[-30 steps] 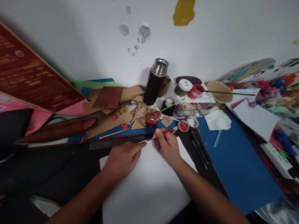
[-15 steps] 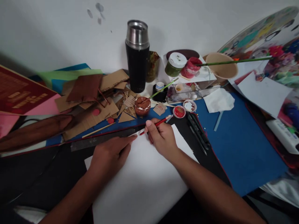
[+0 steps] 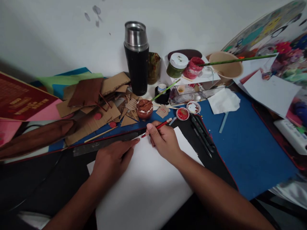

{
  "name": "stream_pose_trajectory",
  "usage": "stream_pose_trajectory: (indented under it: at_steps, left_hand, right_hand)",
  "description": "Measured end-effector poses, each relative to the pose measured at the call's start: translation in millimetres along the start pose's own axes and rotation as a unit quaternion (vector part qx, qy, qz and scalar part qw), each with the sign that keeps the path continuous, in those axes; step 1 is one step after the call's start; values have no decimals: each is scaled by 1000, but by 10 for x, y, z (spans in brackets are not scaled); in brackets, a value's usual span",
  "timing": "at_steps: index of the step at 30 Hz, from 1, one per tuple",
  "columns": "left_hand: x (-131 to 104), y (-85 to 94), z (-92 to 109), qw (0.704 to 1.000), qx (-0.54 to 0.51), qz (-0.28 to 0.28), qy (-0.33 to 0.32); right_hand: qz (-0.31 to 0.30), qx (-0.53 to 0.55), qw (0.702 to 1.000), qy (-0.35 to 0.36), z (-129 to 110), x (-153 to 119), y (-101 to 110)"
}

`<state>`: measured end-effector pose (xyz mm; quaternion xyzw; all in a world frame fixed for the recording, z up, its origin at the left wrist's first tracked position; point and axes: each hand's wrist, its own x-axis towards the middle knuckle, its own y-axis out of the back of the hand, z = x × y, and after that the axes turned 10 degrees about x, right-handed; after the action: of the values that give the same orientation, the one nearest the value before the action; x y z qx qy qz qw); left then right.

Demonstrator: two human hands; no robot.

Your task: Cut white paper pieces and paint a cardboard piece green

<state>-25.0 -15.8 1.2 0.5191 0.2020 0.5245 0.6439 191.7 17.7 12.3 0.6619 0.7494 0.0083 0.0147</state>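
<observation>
A large white sheet (image 3: 146, 188) lies on the black mat in front of me. My right hand (image 3: 163, 139) is closed on a slim red pencil or brush (image 3: 161, 125), whose lower tip meets the sheet near its top edge. On the sheet's left part rests my left hand (image 3: 116, 156), its index finger stretched toward that tip and the thumb apart below it; nothing shows in its grip. Just beyond both hands is a jar of brown paint (image 3: 144, 110) with a green stick in it.
A black tumbler (image 3: 136, 64) stands by the wall, left of a green paint jar (image 3: 177, 67) and a red one (image 3: 193, 68). Cardboard scraps (image 3: 96, 123) are piled at the left. Black pens (image 3: 202, 134) and an open red paint pot (image 3: 182, 113) lie right of my right hand.
The view has shifted slightly, so the background objects sit a little further left. The red tool's tip has moved slightly left, close to my left index fingertip; both hands keep their poses.
</observation>
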Motion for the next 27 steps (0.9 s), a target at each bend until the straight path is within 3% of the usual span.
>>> stream_pose_trajectory:
  at_steps: [18,27]
  left_hand:
    - [7,-59,15,998,25,32,-41]
    - [-6,-73,14,998,39,27,-46]
  right_hand:
    - [-10,27,1000,-8,67,73,-35]
    - [-67,-118,990,46,-149,213,-66]
